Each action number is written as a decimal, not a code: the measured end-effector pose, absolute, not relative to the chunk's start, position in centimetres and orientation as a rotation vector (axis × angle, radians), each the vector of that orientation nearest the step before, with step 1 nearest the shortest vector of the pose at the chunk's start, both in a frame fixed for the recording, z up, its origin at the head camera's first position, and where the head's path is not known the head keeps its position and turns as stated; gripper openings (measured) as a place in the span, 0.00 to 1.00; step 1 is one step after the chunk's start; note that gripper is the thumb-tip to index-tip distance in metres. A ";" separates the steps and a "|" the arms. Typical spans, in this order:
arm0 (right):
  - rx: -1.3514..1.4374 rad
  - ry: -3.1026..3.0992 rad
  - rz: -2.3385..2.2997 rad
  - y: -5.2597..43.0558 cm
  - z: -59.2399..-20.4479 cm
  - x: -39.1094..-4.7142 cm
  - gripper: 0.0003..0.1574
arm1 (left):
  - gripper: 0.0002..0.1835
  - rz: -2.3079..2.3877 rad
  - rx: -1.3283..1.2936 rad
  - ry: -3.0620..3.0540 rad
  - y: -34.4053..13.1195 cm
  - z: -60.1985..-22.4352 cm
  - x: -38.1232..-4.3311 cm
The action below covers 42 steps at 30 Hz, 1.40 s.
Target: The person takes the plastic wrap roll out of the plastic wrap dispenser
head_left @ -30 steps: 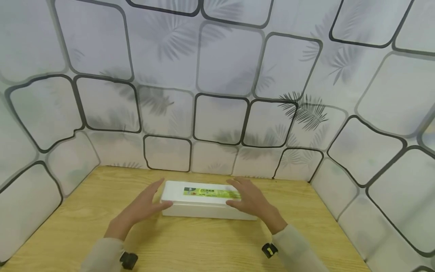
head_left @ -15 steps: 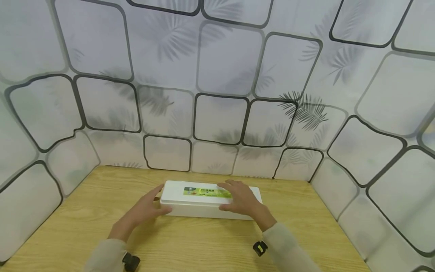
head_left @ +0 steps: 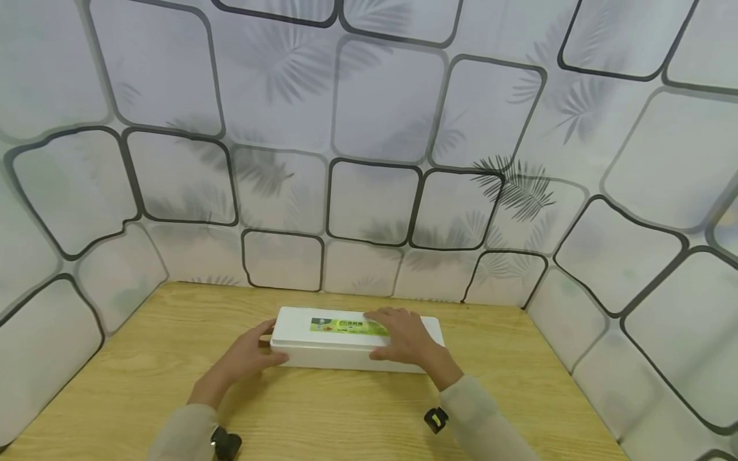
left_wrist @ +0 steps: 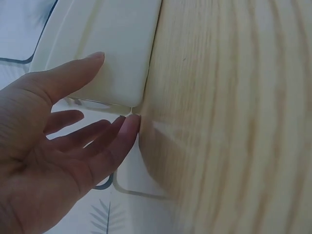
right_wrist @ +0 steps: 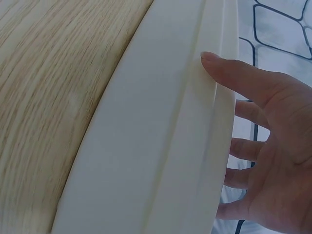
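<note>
On the wood table [head_left: 346, 410], toward the back, sits the white box [head_left: 337, 356], long side running crosswise, lid [head_left: 294, 324] on, between a person's two hands. Left hand [head_left: 249, 356] is at the box's left end: thumb over the front face near the corner, fingers around the end side, so the corner falls between them. Left wrist view has thumb and fingers spread apart, fingers loosely bent, fingertips right by the bottom corner at table level; can't tell if they press. Right hand [head_left: 407, 336] is right of the box's middle: thumb at the long front side, fingers laid over the top and covering the right part of the yellow-green label [head_left: 346, 326]. Right wrist view: thumb lying across the lid's edge, four fingers fanned beyond it, front top edge between; thumb and fingers apart, pressure can't be told. Box's right end sticks out past the right hand. Box rests flat on the table, front face toward the person. Light sleeves [head_left: 487, 419] on both arms, a black device [head_left: 435, 420] at each wrist. Behind, patterned wall [head_left: 375, 205]: dark rounded outlines, grey leaf prints.
</note>
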State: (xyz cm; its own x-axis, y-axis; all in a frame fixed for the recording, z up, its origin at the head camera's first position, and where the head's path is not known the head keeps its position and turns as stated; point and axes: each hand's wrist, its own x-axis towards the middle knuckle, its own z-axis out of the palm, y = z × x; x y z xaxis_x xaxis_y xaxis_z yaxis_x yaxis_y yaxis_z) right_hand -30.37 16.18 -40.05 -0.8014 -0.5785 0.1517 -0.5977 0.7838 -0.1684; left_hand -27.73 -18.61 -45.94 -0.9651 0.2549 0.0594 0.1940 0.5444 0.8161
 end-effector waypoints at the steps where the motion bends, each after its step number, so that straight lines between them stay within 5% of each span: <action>1: 0.950 -2.883 0.321 16.2 -40.1 -30.4 0.49 | 0.49 1.433 0.394 2.694 -18.7 -46.1 -27.8; 18: 0.916 -2.913 0.329 15.5 -40.1 -30.5 0.51 | 0.43 1.606 0.355 2.612 -18.5 -46.4 -27.6; 42: 0.938 -2.831 0.337 15.7 -40.6 -30.5 0.43 | 0.42 1.650 0.356 2.577 -18.4 -46.7 -27.1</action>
